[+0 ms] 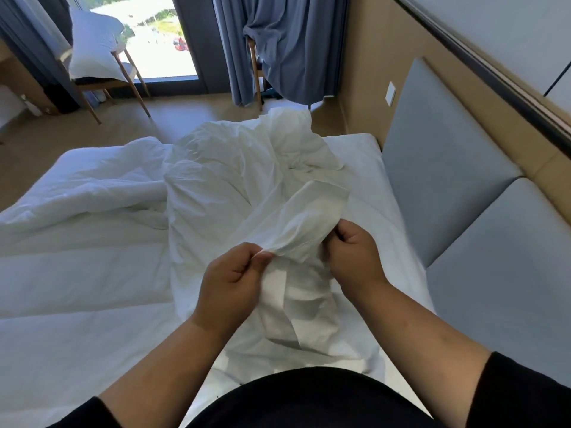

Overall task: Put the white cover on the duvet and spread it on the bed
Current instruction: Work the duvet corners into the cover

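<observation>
Both hands pinch a bunched edge of the white cover (247,193): left hand (230,281) beside right hand (355,254). The cover lies crumpled across the bed (364,156), the duvet (77,211) to its left. Beyond, a pillow (92,44) rests on a chair (123,84).

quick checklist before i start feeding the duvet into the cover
1. Left hand pinches the white cover: ok.
2. Right hand grips the same bunched edge: ok.
3. Cover's opening found and spread: cannot tell, the fabric is bunched between the hands.
4. Duvet laid flat on the bed: not ok, rumpled at its far end.
5. Cover clear of the duvet: not ok, it is heaped beside it and seems to overlap its edge.
6. Pillow off the bed, on the chair: ok.
</observation>
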{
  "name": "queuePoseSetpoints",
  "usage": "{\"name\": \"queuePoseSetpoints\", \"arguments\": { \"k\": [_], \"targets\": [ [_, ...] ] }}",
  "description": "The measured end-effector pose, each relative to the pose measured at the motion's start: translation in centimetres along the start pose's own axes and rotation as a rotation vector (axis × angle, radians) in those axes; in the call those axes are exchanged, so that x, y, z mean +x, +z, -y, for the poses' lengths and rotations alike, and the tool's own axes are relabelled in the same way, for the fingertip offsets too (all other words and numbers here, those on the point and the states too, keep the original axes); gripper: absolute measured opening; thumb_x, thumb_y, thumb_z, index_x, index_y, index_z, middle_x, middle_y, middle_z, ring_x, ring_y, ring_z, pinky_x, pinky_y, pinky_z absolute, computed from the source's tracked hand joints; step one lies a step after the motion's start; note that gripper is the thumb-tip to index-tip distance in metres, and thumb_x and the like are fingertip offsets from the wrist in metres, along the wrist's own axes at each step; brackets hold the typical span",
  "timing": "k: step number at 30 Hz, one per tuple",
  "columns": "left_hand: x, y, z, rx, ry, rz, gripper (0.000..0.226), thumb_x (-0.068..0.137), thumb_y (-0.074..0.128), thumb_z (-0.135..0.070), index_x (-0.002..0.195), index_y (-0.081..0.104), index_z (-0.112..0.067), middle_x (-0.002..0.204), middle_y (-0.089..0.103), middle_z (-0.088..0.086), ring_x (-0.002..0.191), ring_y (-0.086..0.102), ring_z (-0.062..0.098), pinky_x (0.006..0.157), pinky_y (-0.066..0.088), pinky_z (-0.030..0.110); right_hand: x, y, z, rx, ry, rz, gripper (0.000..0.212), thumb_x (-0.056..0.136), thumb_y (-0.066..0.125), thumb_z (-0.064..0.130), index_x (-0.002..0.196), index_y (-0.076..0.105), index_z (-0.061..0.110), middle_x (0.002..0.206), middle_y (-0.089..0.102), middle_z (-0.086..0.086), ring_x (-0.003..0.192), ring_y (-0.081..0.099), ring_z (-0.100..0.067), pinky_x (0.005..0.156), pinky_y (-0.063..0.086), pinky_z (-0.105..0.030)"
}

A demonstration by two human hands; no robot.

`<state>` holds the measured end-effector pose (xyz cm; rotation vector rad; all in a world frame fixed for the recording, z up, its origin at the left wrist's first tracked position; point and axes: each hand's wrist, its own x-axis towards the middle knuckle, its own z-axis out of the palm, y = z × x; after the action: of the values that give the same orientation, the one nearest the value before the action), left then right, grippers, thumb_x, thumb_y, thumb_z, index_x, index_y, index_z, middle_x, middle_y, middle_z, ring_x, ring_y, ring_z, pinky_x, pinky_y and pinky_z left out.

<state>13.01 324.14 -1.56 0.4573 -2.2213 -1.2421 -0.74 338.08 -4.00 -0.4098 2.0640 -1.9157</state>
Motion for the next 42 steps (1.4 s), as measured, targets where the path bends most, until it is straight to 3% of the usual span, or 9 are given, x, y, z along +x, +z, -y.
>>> {"name": "queuePoseSetpoints", "arguments": {
  "k": [7,11,14,17,22,26,35,39,42],
  "targets": [
    [0.6,-2.4,-0.1,0.186,-0.299,0.923,0.039,0.102,0.045,-0.046,0.071,0.058,-0.026,0.064,0.048,-0.012,0.061,0.046,0.006,0.066,0.042,0.024,-0.5,1.6,0.5,0.084,0.039,0.148,0.030,0.095,0.055,0.016,0.069,0.049,0.002,0.069,0.049,-0.006,0.068,0.045,-0.018,0.066,0.042,-0.036],
    [2.0,-2.5,0.3,-0.070,-0.318,0.531,0.027,0.099,0.055,-0.033,0.074,0.065,-0.033,0.068,0.060,-0.007,0.061,0.055,0.011,0.064,0.049,0.033,-1.1,1.3,0.9,0.168,0.116,0.233,0.034,0.099,0.058,0.022,0.068,0.071,0.029,0.072,0.066,0.007,0.071,0.061,-0.007,0.072,0.052,-0.024],
    [3.4,-0.8,0.8,0.169,-0.136,0.443,0.016,0.080,0.068,-0.041,0.095,0.063,-0.036,0.092,0.064,-0.016,0.084,0.063,0.002,0.076,0.054,0.026,-1.4,1.8,0.4,0.024,0.036,0.229,0.014,0.098,0.062,0.028,0.087,0.071,0.027,0.090,0.073,0.004,0.087,0.068,-0.012,0.081,0.056,-0.027],
    [3.3,1.2,1.0,0.186,-0.149,0.328,0.010,0.087,0.066,-0.030,0.082,0.063,-0.021,0.078,0.064,-0.007,0.074,0.060,0.005,0.071,0.049,0.025,-1.0,2.1,-0.6,-0.054,-0.019,0.191,0.019,0.099,0.060,0.032,0.084,0.069,0.024,0.089,0.067,-0.003,0.086,0.064,-0.012,0.084,0.053,-0.032],
    [3.9,0.8,3.1,-0.003,-0.340,0.100,0.028,0.091,0.057,-0.022,0.069,0.050,-0.007,0.063,0.052,0.006,0.061,0.047,0.012,0.062,0.042,0.033,-3.3,1.9,-1.8,-0.227,0.081,0.052,0.047,0.094,0.063,0.045,0.136,0.042,0.040,0.125,0.044,0.022,0.112,0.050,0.003,0.092,0.042,-0.016],
    [4.3,-0.2,4.3,-0.094,-0.365,0.083,0.026,0.090,0.056,-0.024,0.074,0.054,-0.004,0.070,0.057,0.017,0.064,0.051,0.017,0.063,0.043,0.038,-5.9,3.3,-3.1,-0.455,-0.042,0.007,0.008,0.097,0.061,0.032,0.092,0.063,0.026,0.090,0.061,0.015,0.086,0.056,0.000,0.073,0.041,-0.020],
    [6.6,-4.9,6.7,0.039,-0.210,0.118,0.034,0.089,0.064,-0.022,0.064,0.048,-0.006,0.058,0.047,0.004,0.057,0.042,0.016,0.057,0.035,0.034,-8.9,5.1,1.4,-0.246,-0.177,-0.494,0.029,0.104,0.049,0.012,0.077,0.057,0.019,0.067,0.056,0.010,0.068,0.054,-0.001,0.064,0.040,-0.008],
    [7.6,-6.9,7.4,0.031,-0.155,0.159,0.028,0.089,0.063,-0.020,0.064,0.056,-0.009,0.060,0.054,0.003,0.056,0.046,0.011,0.058,0.039,0.033,-11.9,6.2,3.2,-0.040,0.076,-0.254,0.039,0.104,0.050,0.018,0.066,0.042,0.013,0.063,0.037,0.004,0.058,0.035,-0.014,0.052,0.032,-0.026],
    [6.9,-7.4,7.4,-0.159,-0.227,0.304,0.022,0.087,0.061,-0.011,0.066,0.066,-0.017,0.059,0.059,-0.009,0.057,0.052,0.006,0.059,0.044,0.029,-13.8,8.3,1.5,-0.415,0.488,0.107,0.037,0.100,0.051,0.029,0.063,0.048,0.025,0.063,0.046,0.012,0.055,0.041,-0.006,0.055,0.034,-0.022]
  ]
}}
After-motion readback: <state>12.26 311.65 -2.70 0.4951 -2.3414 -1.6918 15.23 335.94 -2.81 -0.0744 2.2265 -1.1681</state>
